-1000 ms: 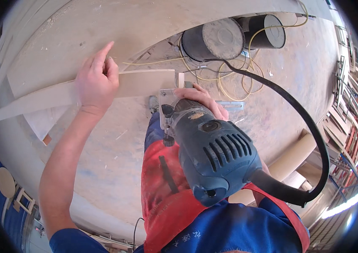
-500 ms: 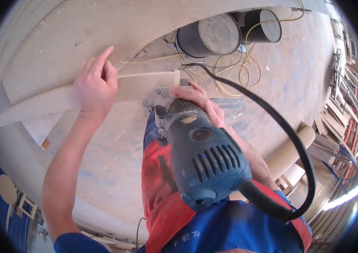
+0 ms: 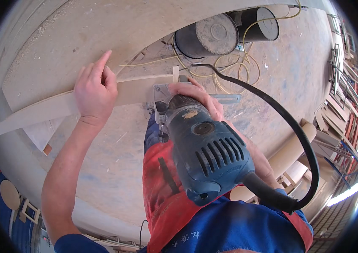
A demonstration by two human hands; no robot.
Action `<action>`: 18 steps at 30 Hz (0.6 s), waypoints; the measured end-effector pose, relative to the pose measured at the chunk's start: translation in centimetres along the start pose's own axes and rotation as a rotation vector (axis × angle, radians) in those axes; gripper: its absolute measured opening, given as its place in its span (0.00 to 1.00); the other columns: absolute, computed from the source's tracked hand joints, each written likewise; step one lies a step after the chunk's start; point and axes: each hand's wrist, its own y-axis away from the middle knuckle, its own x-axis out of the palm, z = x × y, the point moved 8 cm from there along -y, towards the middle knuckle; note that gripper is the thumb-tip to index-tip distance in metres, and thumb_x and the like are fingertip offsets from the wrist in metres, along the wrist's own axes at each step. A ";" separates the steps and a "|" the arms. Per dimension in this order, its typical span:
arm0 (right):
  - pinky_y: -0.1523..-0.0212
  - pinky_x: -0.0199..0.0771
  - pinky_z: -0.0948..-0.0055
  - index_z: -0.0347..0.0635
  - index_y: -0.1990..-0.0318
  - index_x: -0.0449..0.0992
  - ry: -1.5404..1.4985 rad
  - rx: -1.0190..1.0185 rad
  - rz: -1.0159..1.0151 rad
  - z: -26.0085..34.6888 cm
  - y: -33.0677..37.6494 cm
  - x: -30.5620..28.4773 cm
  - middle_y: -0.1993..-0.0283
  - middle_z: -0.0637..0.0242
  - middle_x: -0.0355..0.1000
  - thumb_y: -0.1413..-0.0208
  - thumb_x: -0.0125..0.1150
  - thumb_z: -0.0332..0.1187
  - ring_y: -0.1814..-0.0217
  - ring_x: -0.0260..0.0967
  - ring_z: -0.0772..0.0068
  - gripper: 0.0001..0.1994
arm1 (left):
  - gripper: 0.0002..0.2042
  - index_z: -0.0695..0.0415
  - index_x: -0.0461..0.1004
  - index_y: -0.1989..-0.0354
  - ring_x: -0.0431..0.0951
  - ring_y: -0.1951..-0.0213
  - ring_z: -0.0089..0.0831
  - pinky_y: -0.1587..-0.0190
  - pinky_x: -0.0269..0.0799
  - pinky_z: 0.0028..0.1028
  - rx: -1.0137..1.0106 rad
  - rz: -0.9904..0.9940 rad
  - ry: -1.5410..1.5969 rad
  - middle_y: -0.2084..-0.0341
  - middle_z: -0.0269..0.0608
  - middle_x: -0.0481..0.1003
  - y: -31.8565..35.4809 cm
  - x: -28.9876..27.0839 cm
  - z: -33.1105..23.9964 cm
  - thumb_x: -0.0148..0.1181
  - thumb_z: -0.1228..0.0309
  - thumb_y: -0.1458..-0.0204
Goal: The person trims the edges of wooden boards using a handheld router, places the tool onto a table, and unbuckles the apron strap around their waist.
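Note:
A blue-grey trim router [image 3: 208, 156] fills the middle, its body toward me and its square base plate [image 3: 160, 91] at the right end of a long curved wooden board [image 3: 48, 109]. My right hand [image 3: 200, 99] is wrapped round the router's front; its palm is hidden. On the curved board rests my left hand [image 3: 96, 90], index finger stretched past the far edge and thumb held apart. A small upright wooden strip [image 3: 175, 74] stands at the board's right end. The router's bit is out of sight.
Beyond the board lies a large wooden panel [image 3: 77, 46] sprinkled with sawdust. Two dark drums [image 3: 204, 38] stand on the floor, with a yellow hose [image 3: 246, 67] looped beside them. The router's black cable [image 3: 288, 118] arcs on the right. Timber offcuts [image 3: 343, 114] lean at far right.
The router's rear end has swung slightly to the right, and its cable has shifted with it. My left hand stays at nearly the same spot on the board.

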 end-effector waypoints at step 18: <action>0.24 0.53 0.36 0.43 0.33 0.65 0.036 0.034 0.010 -0.8 -2.1 -0.9 0.34 0.58 0.72 0.43 0.71 0.37 0.29 0.70 0.53 0.32 | 0.19 0.52 0.82 0.44 0.70 0.75 0.33 0.69 0.70 0.35 0.016 0.009 0.041 0.78 0.40 0.69 -0.4 -0.2 -0.1 0.59 0.78 0.44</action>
